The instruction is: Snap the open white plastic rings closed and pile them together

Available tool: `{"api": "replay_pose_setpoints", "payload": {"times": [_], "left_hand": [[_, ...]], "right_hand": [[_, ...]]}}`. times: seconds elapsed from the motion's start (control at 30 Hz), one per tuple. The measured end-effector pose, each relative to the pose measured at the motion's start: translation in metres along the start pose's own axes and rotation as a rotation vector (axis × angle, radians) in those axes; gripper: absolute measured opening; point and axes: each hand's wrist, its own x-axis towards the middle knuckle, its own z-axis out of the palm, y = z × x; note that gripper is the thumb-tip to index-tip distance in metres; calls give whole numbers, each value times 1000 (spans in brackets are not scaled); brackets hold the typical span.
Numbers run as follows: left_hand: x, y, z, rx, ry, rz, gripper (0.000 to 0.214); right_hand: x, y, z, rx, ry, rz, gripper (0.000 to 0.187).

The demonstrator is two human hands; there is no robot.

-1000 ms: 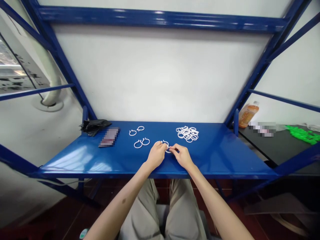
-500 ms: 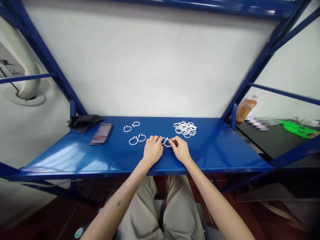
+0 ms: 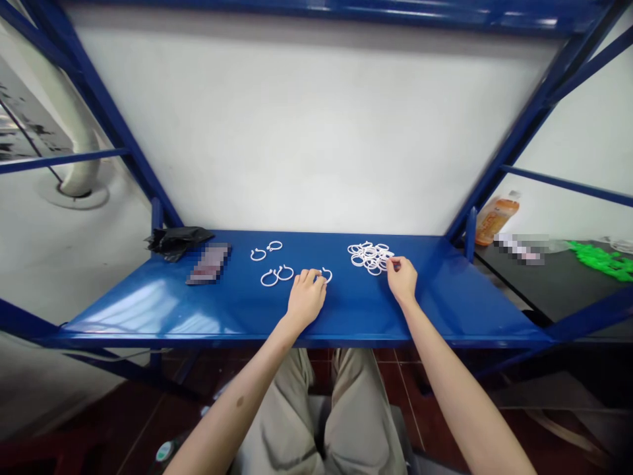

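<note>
My left hand (image 3: 305, 297) is low over the blue table, its fingers bent down on a white open ring (image 3: 329, 276) that shows partly past the fingertips. To the right, my right hand (image 3: 401, 277) pinches with thumb and forefinger at a white ring on the near right edge of a loose pile of white rings (image 3: 368, 258). Left of my left hand, two more open rings lie close together, one ring (image 3: 269, 280) beside another ring (image 3: 285, 274). Farther back are a ring (image 3: 258, 255) and another ring (image 3: 275, 246), with small knobs at their gaps.
The blue table (image 3: 237, 310) meets a white wall (image 3: 316, 132) behind. A black plastic bag (image 3: 178, 243) and a blurred flat packet (image 3: 210, 264) lie at the left. On a dark table at right are an orange drink bottle (image 3: 497, 219) and a green heap (image 3: 601, 258).
My right hand has moved right, from the rings beside my left hand to the pile. Only one ring now shows at my left fingertips, where two did. The view has shifted slightly.
</note>
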Motion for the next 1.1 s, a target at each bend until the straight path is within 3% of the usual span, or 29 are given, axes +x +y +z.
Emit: {"api": "replay_pose_setpoints", "payload": {"times": [0.13, 0.33, 0.57, 0.67, 0.77, 0.87, 0.97, 1.1], "left_hand": [[1, 0, 1, 6, 6, 41, 20], [0, 0, 0, 52, -36, 9, 25], [-2, -1, 1, 15, -67, -6, 25], [-3, -2, 3, -16, -71, 8, 25], [-4, -2, 4, -50, -81, 41, 26], [-4, -2, 5, -94, -84, 59, 26], [-2, -3, 7, -153, -78, 92, 27], [-1, -3, 7, -183, -67, 133, 28]], "right_hand": [[6, 11, 8, -16, -19, 43, 26], [2, 8, 7, -35, -26, 54, 33], [-5, -2, -3, -18, 22, -7, 31], [-13, -13, -4, -30, 21, -121, 30], [-27, -30, -4, -72, -83, -389, 28], [-43, -46, -2, -115, -316, -557, 25], [-56, -61, 4, -109, -469, -533, 27], [-67, -79, 18, -1, -524, -432, 32]]}}
